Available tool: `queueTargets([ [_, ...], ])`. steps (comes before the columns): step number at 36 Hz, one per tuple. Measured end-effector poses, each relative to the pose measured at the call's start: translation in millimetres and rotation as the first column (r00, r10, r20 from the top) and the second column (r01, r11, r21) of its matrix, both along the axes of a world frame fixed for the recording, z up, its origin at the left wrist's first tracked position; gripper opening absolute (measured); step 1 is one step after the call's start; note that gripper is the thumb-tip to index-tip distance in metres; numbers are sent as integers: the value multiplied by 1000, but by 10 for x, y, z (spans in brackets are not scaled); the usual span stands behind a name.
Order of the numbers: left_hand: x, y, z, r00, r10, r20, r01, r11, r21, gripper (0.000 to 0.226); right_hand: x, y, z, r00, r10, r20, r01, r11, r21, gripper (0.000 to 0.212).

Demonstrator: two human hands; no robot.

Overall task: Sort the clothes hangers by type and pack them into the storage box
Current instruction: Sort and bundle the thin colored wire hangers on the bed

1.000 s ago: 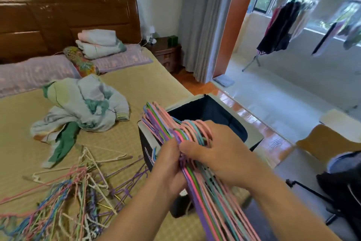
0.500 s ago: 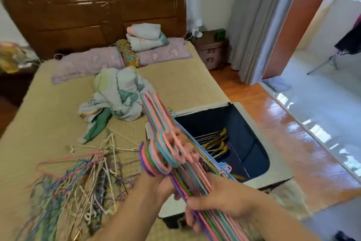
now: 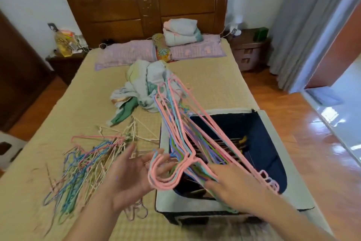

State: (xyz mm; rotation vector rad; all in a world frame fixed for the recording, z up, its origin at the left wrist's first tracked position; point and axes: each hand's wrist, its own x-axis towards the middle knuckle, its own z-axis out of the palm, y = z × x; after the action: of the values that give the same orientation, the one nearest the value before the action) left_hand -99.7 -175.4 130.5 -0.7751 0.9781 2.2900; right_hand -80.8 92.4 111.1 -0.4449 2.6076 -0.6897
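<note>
a dark nightstand stands at the far left beside the bed, with yellow packets heaped on it. on the bed's woven mat, left of centre, lies one loose pile of thin hangers in blue, green, cream and pink; they are tangled and blurred, too many to count. the left hand is over the near edge of that pile, palm up, fingers spread and straight, their tips at the pink hooks of the bundle; whether they touch the hooks cannot be told. behind, at mid-bed, sits one crumpled garment, and beyond it two lilac pillows with one patterned bolster between them and two folded blankets stacked on the right pillow. one bundle of plastic hangers, pink outermost with blue, green and purple inside, slants from above the garment down into the storage box, its hooks near the box's near-left corner; the number in it cannot be counted. the box, one, white-rimmed with a navy lining, stands on the bed's right edge, and a few darker hangers lie at its bottom. the right hand rests on the bundle's lower end over the box, back up, fingers stretched flat along the hangers, not curled round them. a second nightstand and grey curtain are at the right.
</note>
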Motion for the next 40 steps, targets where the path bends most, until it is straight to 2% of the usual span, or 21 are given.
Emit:
queueTargets([
  [2, 4, -143, -22, 999, -25, -22, 23, 997, -78, 84, -161, 110, -95, 995, 65, -81, -52, 987, 153, 19],
  [4, 29, -85, -2, 985, -148, -87, 118, 953, -278, 73, -317, 119, -96, 984, 140, -113, -108, 963, 248, 16],
  [6, 28, 92, -6, 955, -264, -133, 155, 831, -534, 65, -439, 65, -68, 971, 204, -125, -160, 942, 294, 11],
  [8, 15, 271, -163, 941, -323, -102, 150, 667, -729, 66, -530, -19, -43, 945, 290, -148, -221, 905, 364, 8],
  [9, 18, 347, -251, 939, -333, -83, 148, 610, -778, 54, -576, -56, -48, 927, 335, -168, -245, 881, 406, 10],
  [11, 21, 461, -449, 956, -284, -70, 99, 541, -835, 15, -659, -92, -117, 904, 383, -193, -264, 851, 454, 17],
  [12, 11, 497, -524, 968, -236, -88, 52, 529, -847, 19, -738, -100, -191, 894, 398, -205, -270, 845, 462, 20],
  [13, 11, 549, -575, 976, -195, -94, 26, 537, -843, 28, -794, -92, -275, 890, 402, -213, -269, 842, 468, 21],
  [15, -1, 659, -650, 983, -158, -94, 8, 545, -839, 32, -909, -58, -420, 890, 396, -224, -262, 849, 460, 21],
  [19, -108, 787, -936, 978, -199, -70, 38, 494, -869, 32, -1032, -27, -632, 883, 381, -273, -236, 865, 443, 17],
  [22, -160, 801, -1027, 979, -203, -25, 74, 465, -882, 23, -1078, -21, -778, 893, 363, -268, -218, 867, 449, 21],
  [24, -166, 800, -1051, 985, -173, 1, 87, 491, -867, 16, -1077, -31, -825, 909, 344, -236, -210, 866, 454, 23],
  [31, -164, 706, -1140, 992, -111, 68, 122, 621, -774, 17, -1101, -50, -773, 939, 262, -221, -165, 911, 378, 22],
  [34, -182, 678, -1122, 993, -109, 52, 113, 685, -719, 12, -1103, -23, -715, 942, 266, -205, -175, 909, 378, 25],
  [37, -181, 647, -1118, 993, -108, 44, 109, 729, -676, 15, -1088, 4, -667, 939, 282, -195, -188, 899, 397, 36],
  [40, -164, 582, -1090, 992, -123, 37, 116, 730, -673, 15, -1065, 14, -602, 943, 298, -149, -219, 891, 398, 53],
])
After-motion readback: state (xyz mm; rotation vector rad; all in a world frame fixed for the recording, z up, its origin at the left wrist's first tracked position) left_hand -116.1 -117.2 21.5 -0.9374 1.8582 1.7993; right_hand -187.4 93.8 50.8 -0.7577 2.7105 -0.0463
